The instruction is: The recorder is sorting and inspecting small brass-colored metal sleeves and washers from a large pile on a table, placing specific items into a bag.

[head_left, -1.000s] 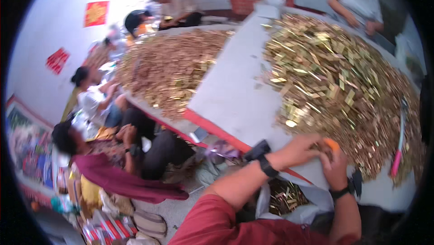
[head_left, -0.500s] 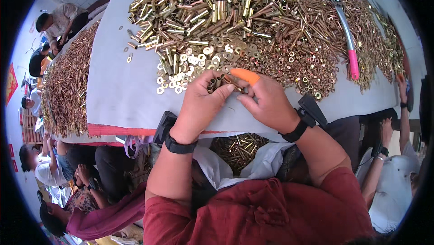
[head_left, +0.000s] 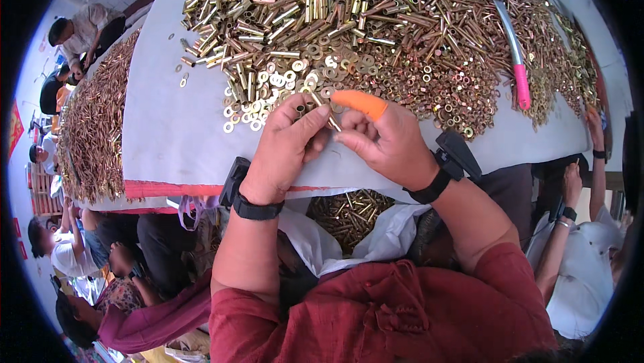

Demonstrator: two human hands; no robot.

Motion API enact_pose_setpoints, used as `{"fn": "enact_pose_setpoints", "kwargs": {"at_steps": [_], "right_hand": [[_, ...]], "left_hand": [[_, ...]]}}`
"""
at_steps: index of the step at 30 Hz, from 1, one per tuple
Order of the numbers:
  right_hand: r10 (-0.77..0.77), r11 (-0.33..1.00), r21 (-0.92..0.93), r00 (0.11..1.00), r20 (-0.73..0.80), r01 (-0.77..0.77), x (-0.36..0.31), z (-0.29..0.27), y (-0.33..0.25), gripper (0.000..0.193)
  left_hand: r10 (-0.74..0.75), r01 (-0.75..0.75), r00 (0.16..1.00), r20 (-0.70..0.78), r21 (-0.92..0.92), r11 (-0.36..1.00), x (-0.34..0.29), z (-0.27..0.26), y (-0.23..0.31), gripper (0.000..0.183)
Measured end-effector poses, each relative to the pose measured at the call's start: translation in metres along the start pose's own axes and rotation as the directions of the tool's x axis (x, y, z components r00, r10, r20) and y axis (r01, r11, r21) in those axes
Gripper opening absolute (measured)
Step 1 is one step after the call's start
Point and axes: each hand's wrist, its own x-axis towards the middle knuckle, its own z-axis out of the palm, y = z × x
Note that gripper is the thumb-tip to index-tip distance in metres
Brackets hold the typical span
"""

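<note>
Several short brass-coloured metal sleeves are gripped in my left hand, their round open ends showing past the curled fingers. A slim, shiny metal rod slants between the two hands, under my left thumb. My right hand is closed at the rod's lower end, thumb and fingers bent towards it. An orange finger cover sits on the right index finger. Whether the rod is inside a sleeve cannot be made out. Just beyond my hands lie loose flat washers and small nuts.
A large heap of metal sleeves covers the far table. A pink-handled metal tool lies on the right. Below the table edge, a white-lined container holds bolts. Other people sit left and right; another heap lies left.
Both hands have shifted slightly left in the picture, as has the whole table. The rod between them now stands more steeply and shows more of its length.
</note>
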Motion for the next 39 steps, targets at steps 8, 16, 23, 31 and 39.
{"fn": "enact_pose_setpoints", "kwargs": {"at_steps": [8, 16, 23, 31, 39], "right_hand": [[-0.134, 0.928, -0.365, 0.983, -0.125, 0.080, 0.018, -0.004, 0.015, 0.024], [-0.119, 0.812, -0.579, 0.992, -0.040, 0.074, 0.016, 0.014, 0.011, 0.018], [-0.087, 0.776, -0.629, 0.996, -0.035, 0.046, 0.012, 0.007, 0.003, 0.018], [-0.108, 0.755, -0.650, 0.994, 0.001, 0.083, 0.018, 0.008, 0.009, 0.017], [-0.074, 0.935, -0.354, 0.983, -0.167, 0.011, 0.018, 0.007, 0.016, 0.019]], "left_hand": [[0.171, -0.196, 0.975, -0.144, -0.177, 0.965, -0.008, -0.014, 0.012, 0.006], [0.195, -0.169, 0.976, -0.095, 0.228, 0.959, -0.014, -0.020, 0.004, 0.015], [0.257, -0.249, 0.965, 0.057, 0.511, 0.823, -0.014, -0.021, -0.003, 0.014], [0.248, -0.234, 0.968, 0.051, 0.548, 0.803, -0.009, -0.019, -0.006, 0.016], [0.251, -0.238, 0.967, 0.050, 0.536, 0.810, -0.011, -0.016, -0.006, 0.017]]}}
